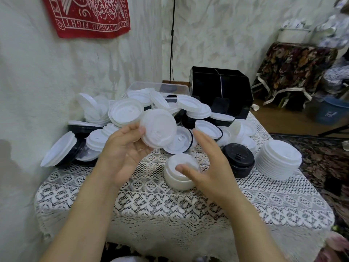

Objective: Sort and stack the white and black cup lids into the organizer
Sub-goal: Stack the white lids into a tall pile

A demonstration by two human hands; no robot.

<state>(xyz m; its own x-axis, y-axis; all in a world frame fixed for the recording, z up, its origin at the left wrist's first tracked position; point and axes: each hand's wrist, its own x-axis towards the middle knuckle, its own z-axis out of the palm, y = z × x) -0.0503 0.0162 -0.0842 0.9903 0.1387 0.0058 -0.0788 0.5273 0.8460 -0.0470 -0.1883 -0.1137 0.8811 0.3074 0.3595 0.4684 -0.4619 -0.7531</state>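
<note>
A single white lid (158, 127) is held up, tilted, in the left hand (122, 150), just in front of the loose heap of lids (124, 112). The lid is pinched at its lower left rim between the thumb and the curled fingers, with the palm turned upward. The right hand (205, 163) is held wide open beside it, fingers straight and together, nothing gripped. Its thumb is stretched over the top of a short white stack (179, 178) standing on the lace cloth (151, 203); whether the thumb touches that stack cannot be told.

Just right of the right hand a black stack (238, 160) is set upright, and beside that, near the table's right edge, a taller white stack (279, 159) is seen. The heap is spread across the far half of the table, white lids mixed with black ones, many tipped on edge or overlapping.

Behind the heap, at the far right corner of the table, the black organizer (221, 87) is placed with its divided compartments open toward the camera; what lies inside them cannot be made out. A clear tub (160, 86) is seen just left of it, partly hidden by lids. A red banner (88, 16) is hung on the wall above, and a thin black pole (172, 38) is stood in the corner
</note>
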